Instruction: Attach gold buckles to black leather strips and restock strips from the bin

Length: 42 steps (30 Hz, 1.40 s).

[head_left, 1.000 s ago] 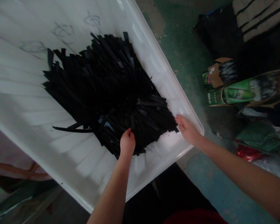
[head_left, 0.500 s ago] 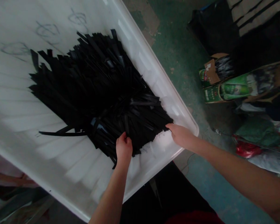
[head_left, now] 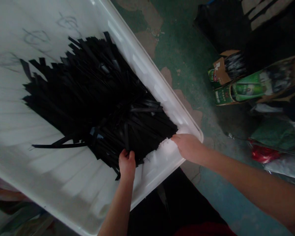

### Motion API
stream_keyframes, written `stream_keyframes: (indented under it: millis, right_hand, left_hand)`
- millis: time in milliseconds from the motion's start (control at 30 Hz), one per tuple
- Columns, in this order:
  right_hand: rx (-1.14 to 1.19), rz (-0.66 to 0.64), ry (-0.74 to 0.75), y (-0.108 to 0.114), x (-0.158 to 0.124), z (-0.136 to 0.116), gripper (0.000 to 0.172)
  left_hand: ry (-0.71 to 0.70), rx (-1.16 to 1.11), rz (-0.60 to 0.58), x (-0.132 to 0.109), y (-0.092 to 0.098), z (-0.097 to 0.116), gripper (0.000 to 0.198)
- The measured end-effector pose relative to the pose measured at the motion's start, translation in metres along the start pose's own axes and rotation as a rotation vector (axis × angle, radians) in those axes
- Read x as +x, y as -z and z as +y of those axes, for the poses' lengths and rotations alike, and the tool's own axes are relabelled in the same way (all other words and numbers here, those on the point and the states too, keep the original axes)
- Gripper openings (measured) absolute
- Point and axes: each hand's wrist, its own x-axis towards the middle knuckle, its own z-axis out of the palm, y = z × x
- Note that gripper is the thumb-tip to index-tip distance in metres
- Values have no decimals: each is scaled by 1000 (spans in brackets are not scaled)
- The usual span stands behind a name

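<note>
A big heap of thin black strips (head_left: 88, 98) lies in a large white tray (head_left: 34, 177), fanned out toward the upper left. My left hand (head_left: 127, 164) is closed on the near ends of a bunch of these strips at the heap's lower edge. My right hand (head_left: 188, 147) rests at the tray's near right corner, touching the strip ends there; its fingers curl down against the pile, and I cannot see whether they grip anything.
Faint scribbles mark the tray's bottom (head_left: 36, 36). To the right is a green worn floor (head_left: 186, 59) with cardboard boxes (head_left: 238, 88), dark bags (head_left: 223, 23) and a red wrapper (head_left: 262, 154). A single loose strip (head_left: 56, 144) sticks out left of the heap.
The view shifted, so tray and heap sit further left. My left hand closed tighter on the strip ends and drew back toward me. My right hand slid along to the tray's corner.
</note>
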Motion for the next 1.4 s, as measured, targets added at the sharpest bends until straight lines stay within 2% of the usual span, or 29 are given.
stream_keyframes:
  millis: [167,433,633,900,1000,1133,1267,1400]
  right_hand:
    - [-31,-17,-11,-6,1,0,26]
    - [-32,1,4,-9,2,1,32]
    - [-58,-15,-38,-9,5,-1,35]
    - [21,-37,13,-15,44,-19,33]
    - [-20,-38,-13,-15,65,-30,30]
    - [-81,-28,-56,-22,84,-46,34]
    - [-67,-40,-15,-34,89,-58,32]
    - [-52,44,-31,-31,86,-49,29]
  left_hand:
    - [24,-15,3,0,0,1,32]
    - [78,-25,43,-9,1,-11,46]
    - [26,-54,72,-15,10,-1,46]
    - [-85,-116,82,-1,13,10,40]
    - [-89,-118,56,8,11,14,35]
    - [-68,-110,-48,11,8,18,30]
    - [-80,-99,-154,5,6,18,28]
    - [-110,-84,-131,0,13,16,28]
